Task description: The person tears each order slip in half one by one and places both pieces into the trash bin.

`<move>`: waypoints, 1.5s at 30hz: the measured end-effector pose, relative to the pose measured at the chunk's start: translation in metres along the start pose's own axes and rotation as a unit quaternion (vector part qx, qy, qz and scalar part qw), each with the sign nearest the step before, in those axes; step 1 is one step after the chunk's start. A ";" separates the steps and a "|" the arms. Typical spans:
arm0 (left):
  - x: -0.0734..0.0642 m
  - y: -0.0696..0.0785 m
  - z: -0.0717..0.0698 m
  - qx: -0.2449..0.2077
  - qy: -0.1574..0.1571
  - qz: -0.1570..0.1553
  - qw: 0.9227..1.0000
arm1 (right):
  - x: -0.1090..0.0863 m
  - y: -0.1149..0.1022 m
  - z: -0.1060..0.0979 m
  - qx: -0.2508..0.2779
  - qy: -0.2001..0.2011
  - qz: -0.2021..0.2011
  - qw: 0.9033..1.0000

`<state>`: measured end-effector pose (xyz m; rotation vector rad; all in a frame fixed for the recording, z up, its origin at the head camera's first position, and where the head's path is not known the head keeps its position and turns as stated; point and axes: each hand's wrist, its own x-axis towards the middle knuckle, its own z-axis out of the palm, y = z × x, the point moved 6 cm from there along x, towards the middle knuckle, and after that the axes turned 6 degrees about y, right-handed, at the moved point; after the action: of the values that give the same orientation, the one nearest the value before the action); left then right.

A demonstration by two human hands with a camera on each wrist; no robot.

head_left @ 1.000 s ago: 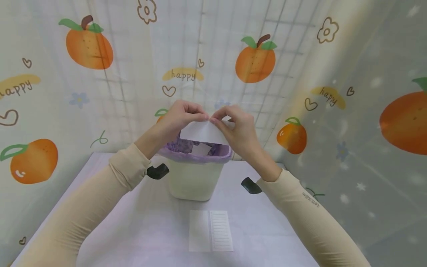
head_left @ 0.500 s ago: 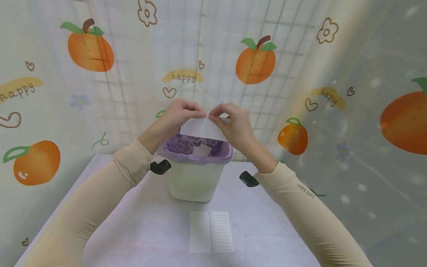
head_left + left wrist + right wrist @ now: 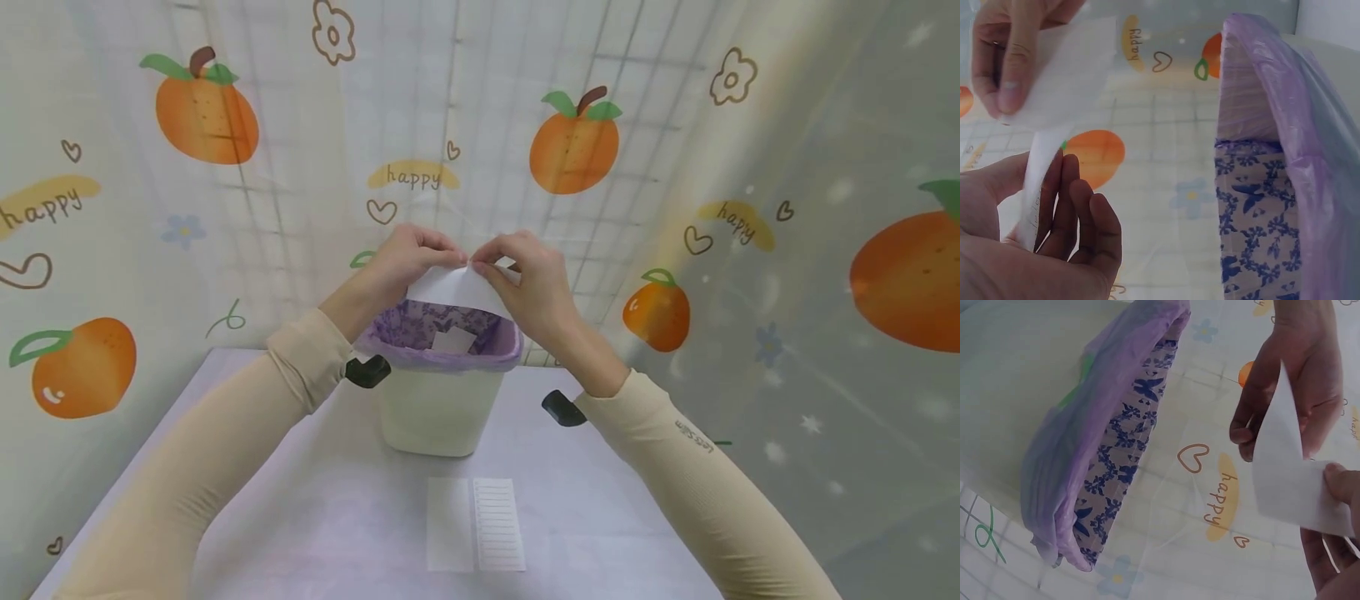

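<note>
Above a pale bin (image 3: 441, 412), both hands pinch the upper edge of a white sheet of paper (image 3: 457, 289). My left hand (image 3: 405, 257) grips it between thumb and fingers, its fingertips close to those of my right hand (image 3: 536, 279). In the right wrist view, the paper (image 3: 1275, 487) stands at two angles with a notch between the hands, like a beginning tear. Lower down, the sheet hangs in one piece in the head view. A purple patterned liner (image 3: 457, 360) covers the bin's rim, and a white paper piece (image 3: 453, 339) lies inside.
On the table (image 3: 315, 500), in front of the bin, a plain white slip (image 3: 450, 525) lies beside a lined slip (image 3: 499, 525). A curtain (image 3: 487, 100) printed with oranges hangs behind and at the sides. Black wrist devices (image 3: 367, 372) show at both cuffs.
The hands rise slightly with the sheet, then hold nearly still, both still pinching it. The view shifts a little; the bin and slips stay in place.
</note>
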<state>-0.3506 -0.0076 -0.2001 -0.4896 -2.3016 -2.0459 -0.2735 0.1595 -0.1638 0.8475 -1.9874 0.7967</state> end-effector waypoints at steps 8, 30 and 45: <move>0.003 -0.012 -0.003 0.023 -0.002 -0.002 1.000 | 0.003 -0.011 -0.005 0.007 0.005 -0.014 1.000; 0.011 -0.050 -0.033 0.042 0.089 -0.059 0.993 | 0.008 -0.002 0.001 -0.014 -0.004 0.019 1.000; 0.012 -0.048 -0.030 0.069 0.111 -0.049 0.990 | -0.007 0.041 0.021 -0.025 -0.073 0.101 0.992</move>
<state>-0.3790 -0.0385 -0.2395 -0.1379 -2.3523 -1.8521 -0.3115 0.1688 -0.1884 0.6992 -2.2401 0.8143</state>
